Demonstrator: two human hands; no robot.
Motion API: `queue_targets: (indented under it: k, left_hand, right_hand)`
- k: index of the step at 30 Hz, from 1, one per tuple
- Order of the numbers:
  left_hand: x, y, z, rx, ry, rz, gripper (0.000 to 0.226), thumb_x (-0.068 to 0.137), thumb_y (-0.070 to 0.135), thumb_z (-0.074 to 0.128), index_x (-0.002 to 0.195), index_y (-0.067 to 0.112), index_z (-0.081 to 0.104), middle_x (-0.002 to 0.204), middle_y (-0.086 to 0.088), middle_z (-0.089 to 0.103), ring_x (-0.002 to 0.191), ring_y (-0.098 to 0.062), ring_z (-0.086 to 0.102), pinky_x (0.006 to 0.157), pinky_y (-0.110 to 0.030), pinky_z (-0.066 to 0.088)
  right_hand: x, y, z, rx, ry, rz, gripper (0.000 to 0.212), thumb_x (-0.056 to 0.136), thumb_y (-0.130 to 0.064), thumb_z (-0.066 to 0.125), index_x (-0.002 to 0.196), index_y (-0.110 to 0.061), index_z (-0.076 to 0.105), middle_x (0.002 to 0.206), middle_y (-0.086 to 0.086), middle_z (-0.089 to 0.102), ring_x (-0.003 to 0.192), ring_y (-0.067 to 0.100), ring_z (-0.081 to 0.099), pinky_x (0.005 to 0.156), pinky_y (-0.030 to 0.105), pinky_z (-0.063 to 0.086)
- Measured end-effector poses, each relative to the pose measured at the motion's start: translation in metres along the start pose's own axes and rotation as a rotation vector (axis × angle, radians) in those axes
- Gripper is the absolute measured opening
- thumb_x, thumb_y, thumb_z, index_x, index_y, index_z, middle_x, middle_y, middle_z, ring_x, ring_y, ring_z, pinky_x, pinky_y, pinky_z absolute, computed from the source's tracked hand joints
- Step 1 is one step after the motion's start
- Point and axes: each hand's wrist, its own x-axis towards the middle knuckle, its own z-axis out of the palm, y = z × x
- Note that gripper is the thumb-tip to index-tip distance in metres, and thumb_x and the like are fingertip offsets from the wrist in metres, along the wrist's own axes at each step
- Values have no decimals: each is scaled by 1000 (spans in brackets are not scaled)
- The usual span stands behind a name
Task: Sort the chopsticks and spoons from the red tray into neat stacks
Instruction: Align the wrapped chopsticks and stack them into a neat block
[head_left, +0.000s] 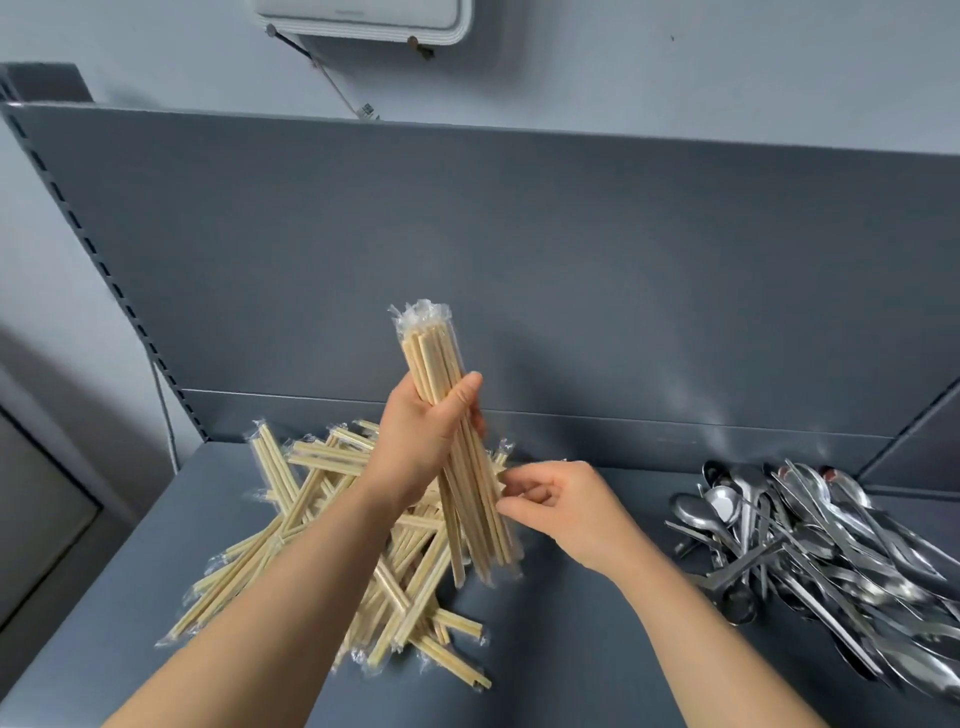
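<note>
Looking down on a dark grey metal shelf, matte and bare between two heaps. Backing it, a grey panel with a slotted upright running down its left edge. Beyond the panel, a pale wall carrying a white appliance up top, with a thin cord hanging from it.

Lying on the left half of the shelf, a loose pile of wrapped chopsticks, crossing one another at all angles in clear sleeves. Sprawling on the right side, well apart from that pile, a tangle of shiny metal spoons, bowls mostly toward the back.

Clenching around the middle of a bundle of chopsticks, the left hand, keeping it nearly upright, plastic ends crinkling at the top, lower tips standing down among the pile. Thumb pressing across the front of the bundle.

Hovering just beside the bundle's lower half, the right hand, fingers curled loosely with the tips at the sticks; whether its grip is pinching one, cannot tell.
</note>
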Motion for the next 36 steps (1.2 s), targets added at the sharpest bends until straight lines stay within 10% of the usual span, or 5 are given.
queue_targets:
  k: [5,13,22,29,36]
  left_hand:
    - [6,22,-79,-172,206,-29,25,82,40,70,64,27,61,59,0,58,52,-19,57,52,-34,50]
    - [-16,6,-205,22,389,-186,29,83,34,72,70,13,58,52,-1,58,49,-20,57,53,-34,51]
    - [-26,-25,-227,504,-50,-587,39,70,34,86,82,5,64,52,-3,66,41,-13,60,39,-21,46]
    - [-18,-57,-212,728,-218,-714,47,67,39,86,91,3,68,90,-14,72,83,-28,69,82,-39,57]
    - [-8,-67,-194,597,-277,-724,29,71,29,83,81,7,68,77,-11,70,65,-23,67,61,-30,55]
  right_hand:
    - [19,-40,40,69,-69,-107,6,81,-48,68,85,-47,71,90,-21,73,84,0,67,78,19,54]
    - [51,-60,131,-315,-282,-185,36,83,-34,73,118,-33,67,127,-21,48,116,-5,45,102,16,32]
    - [28,-43,136,-448,24,121,31,66,-59,74,85,-39,57,100,-21,52,95,2,54,80,25,47]
    - [-3,-33,136,-700,125,470,72,51,-87,55,95,-30,48,105,-4,45,96,21,55,78,35,48]
    - [2,-23,147,-406,155,467,66,67,-64,71,115,-24,51,120,-6,48,101,12,50,75,28,42]
